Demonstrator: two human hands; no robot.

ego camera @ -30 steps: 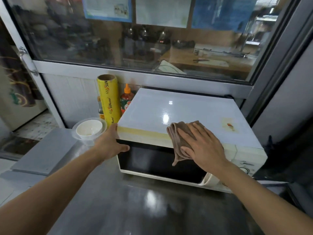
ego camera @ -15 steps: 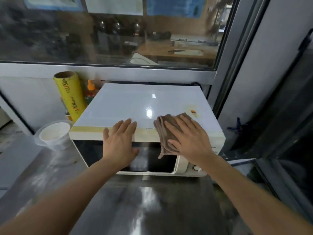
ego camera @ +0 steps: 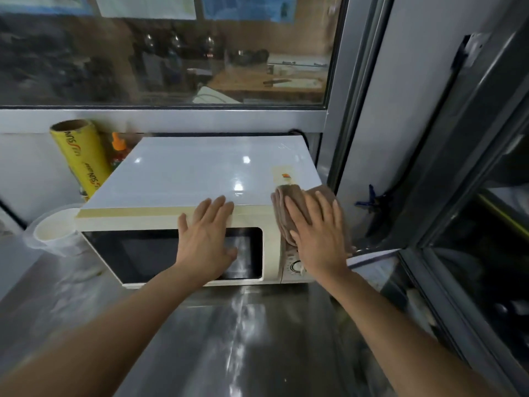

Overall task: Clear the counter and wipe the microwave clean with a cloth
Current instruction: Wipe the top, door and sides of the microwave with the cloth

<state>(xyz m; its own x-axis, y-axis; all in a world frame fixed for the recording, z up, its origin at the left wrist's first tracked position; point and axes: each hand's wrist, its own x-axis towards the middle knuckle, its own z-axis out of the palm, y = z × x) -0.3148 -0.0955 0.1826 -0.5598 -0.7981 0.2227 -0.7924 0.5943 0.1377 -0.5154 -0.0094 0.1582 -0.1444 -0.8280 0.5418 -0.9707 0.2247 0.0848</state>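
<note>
1. The brown cloth (ego camera: 289, 204) is pressed on the front right corner of the microwave (ego camera: 194, 173) by the flat, spread right hand (ego camera: 317, 236).
2. The microwave's front edge is touched by the spread left hand (ego camera: 206, 239).
3. The microwave is set on the shiny desk (ego camera: 243, 339).

You see a white microwave (ego camera: 183, 173) with a cream front and a black door window — a brown cloth (ego camera: 289, 200) on it. The roll (ego camera: 81, 159) is yellow with red letters, the bottle (ego camera: 118, 147) has an orange cap, the counter (ego camera: 229, 339) is grey steel.
</note>
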